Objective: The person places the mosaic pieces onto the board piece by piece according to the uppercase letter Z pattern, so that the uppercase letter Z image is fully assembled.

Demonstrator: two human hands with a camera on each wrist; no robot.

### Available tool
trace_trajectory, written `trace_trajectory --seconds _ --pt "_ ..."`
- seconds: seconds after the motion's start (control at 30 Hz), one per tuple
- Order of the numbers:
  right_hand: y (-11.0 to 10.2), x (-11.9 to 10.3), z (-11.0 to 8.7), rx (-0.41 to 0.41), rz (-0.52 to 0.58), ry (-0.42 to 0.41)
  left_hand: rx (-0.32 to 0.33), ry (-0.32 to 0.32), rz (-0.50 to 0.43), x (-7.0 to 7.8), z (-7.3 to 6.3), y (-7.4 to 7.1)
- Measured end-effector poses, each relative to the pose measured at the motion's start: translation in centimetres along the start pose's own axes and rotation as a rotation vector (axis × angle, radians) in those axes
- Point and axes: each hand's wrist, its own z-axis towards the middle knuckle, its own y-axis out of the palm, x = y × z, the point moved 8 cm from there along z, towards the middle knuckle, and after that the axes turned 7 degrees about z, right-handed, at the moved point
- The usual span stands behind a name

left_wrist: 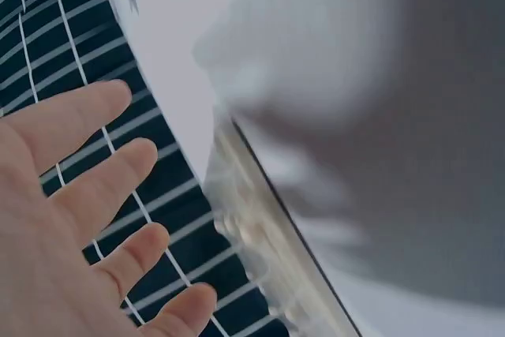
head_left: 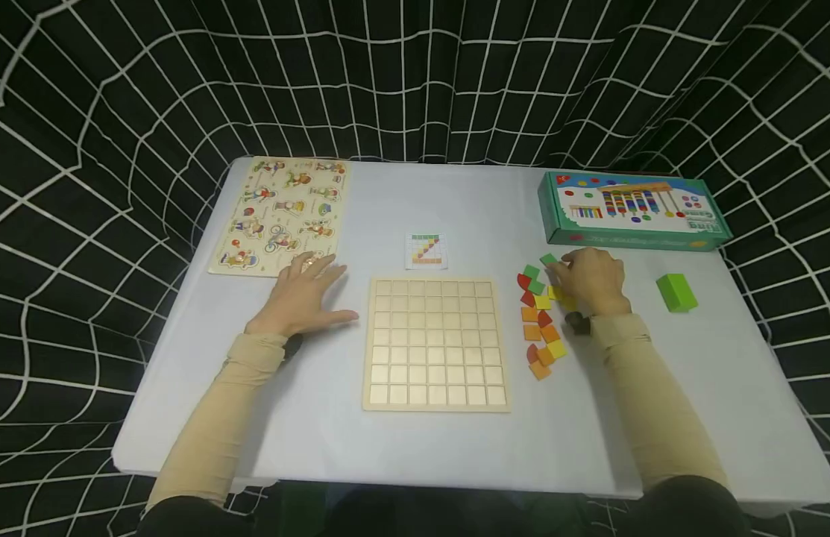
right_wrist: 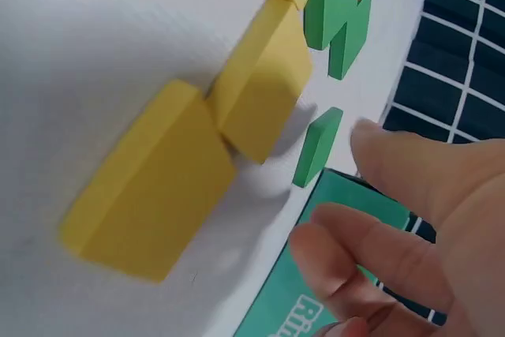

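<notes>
My right hand point(head_left: 592, 280) is over the far end of a spread of small coloured tiles, its fingertips close to a green square tile point(head_left: 548, 259). In the right wrist view the thumb and bent fingers stand apart with nothing between them, and the green tile point(right_wrist: 318, 147) lies just beyond. Two yellow tiles point(right_wrist: 150, 183) fill the foreground there. My left hand point(head_left: 300, 302) hovers with spread fingers near the lower right corner of a picture puzzle board point(head_left: 253, 216). A wooden grid board point(head_left: 436, 344) with bare square cells lies between the hands.
A small pattern card point(head_left: 426, 251) lies above the grid board. Orange and red tiles point(head_left: 539, 370) continue toward me along its right side. At the back right is a green toy box point(head_left: 632, 211), with a bright green block point(head_left: 676, 292) in front. Netting surrounds the white table point(head_left: 307, 440).
</notes>
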Motion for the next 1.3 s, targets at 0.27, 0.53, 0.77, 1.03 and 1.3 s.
trace_trajectory --seconds 0.27,0.53,0.77,1.03,1.3 --pt "0.7 0.0 1.3 -0.093 -0.017 0.075 -0.08 0.093 -0.009 2.7 0.5 1.6" --pt "1.4 0.0 2.4 -0.096 0.053 0.074 -0.113 0.144 -0.012 3.6 1.0 2.0" --pt "0.9 -1.5 1.9 -0.082 0.04 0.0 -0.136 0.186 0.008 4.2 1.4 2.0" --pt "2.0 -14.1 -1.4 -0.116 0.038 -0.374 -0.146 0.199 0.069 4.5 1.6 1.8" --pt "8.5 -22.9 -2.8 -0.276 -0.071 -0.557 -0.188 0.168 0.049 4.3 1.5 2.4"
